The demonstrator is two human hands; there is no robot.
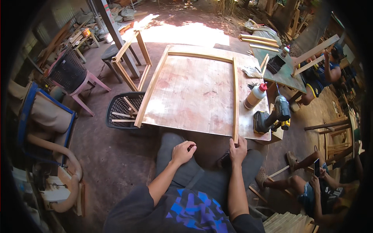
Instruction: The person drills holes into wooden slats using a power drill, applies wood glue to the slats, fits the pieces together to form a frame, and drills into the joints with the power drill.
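A three-sided wooden frame (235, 93) lies on the worn wooden table (190, 97), its two long side pieces pointing toward me. At the near end of its right side piece, my right hand (238, 150) is closed around the wood. My left hand (183, 153) is above my left thigh, apart from the frame, its fingers curled in; a small dark spot shows at the fingers, too small to name. Right of the frame stand a bottle with a red cap (254, 97) and a cordless drill (276, 112). A crumpled whitish bag (252, 72) lies behind the bottle.
A dark plastic basket (116, 101) with wood strips sits beside the table's left edge. Behind it stands another wooden frame (128, 62). One person works at a green table (278, 72) at far right; another holds a phone (317, 167) at near right. Wood pieces (289, 223) are stacked at lower right.
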